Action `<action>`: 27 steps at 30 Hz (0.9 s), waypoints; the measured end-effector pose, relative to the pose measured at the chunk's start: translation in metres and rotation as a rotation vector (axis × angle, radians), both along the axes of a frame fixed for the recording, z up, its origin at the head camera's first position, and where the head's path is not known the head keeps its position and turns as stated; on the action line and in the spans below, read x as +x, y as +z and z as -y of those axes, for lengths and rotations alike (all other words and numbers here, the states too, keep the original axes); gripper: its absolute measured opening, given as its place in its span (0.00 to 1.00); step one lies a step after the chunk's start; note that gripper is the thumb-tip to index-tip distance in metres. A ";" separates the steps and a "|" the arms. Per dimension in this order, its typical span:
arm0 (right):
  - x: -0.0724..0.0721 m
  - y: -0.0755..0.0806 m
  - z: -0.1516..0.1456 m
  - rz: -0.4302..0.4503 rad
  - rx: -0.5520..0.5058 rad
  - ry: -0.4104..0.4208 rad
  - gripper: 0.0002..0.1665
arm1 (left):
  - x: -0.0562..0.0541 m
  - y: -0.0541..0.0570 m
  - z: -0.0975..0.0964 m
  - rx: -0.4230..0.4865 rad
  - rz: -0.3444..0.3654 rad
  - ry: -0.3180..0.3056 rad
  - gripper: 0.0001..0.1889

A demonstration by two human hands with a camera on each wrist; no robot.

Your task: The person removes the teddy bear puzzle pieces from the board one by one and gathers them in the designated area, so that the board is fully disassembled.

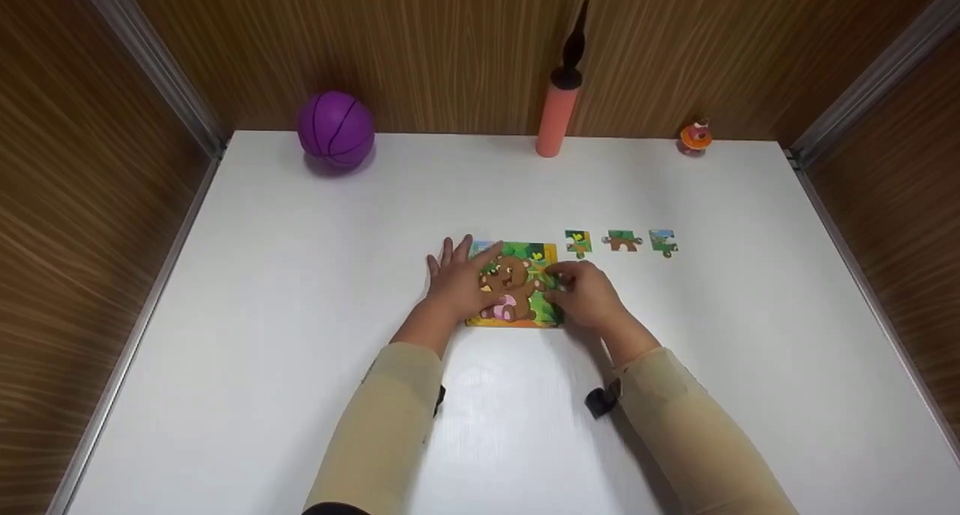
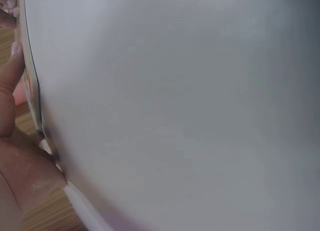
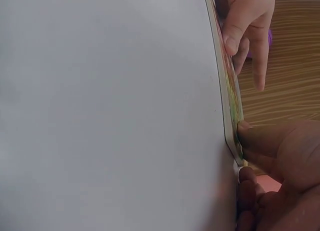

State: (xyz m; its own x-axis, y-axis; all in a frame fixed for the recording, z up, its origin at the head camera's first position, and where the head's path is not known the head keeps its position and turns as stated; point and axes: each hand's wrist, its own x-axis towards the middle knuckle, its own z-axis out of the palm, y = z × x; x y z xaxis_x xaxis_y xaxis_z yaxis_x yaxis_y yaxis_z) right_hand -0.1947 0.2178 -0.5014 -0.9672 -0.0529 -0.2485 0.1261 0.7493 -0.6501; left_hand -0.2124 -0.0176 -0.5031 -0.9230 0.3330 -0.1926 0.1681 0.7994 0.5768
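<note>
A jigsaw puzzle with a brown bear lies flat on the white table. My left hand rests over its left side, fingers spread and thumb lying on the bear picture. At the right edge, the thumb and index finger of my right hand bend around a puzzle piece, largely covered by the fingertips. The right wrist view has the puzzle edge-on, with the right thumb pressed on its top and the left hand farther along. In the left wrist view, the left hand shows only at the border.
Three loose pieces lie in a row right of the puzzle: a yellow-green one, a brown one and a pale blue one. Along the back stand a purple ball, a pink hand pump and a small orange figurine.
</note>
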 end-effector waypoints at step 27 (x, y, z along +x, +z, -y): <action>-0.003 0.004 0.000 0.027 0.009 -0.004 0.23 | 0.010 0.005 -0.022 -0.127 0.013 -0.130 0.40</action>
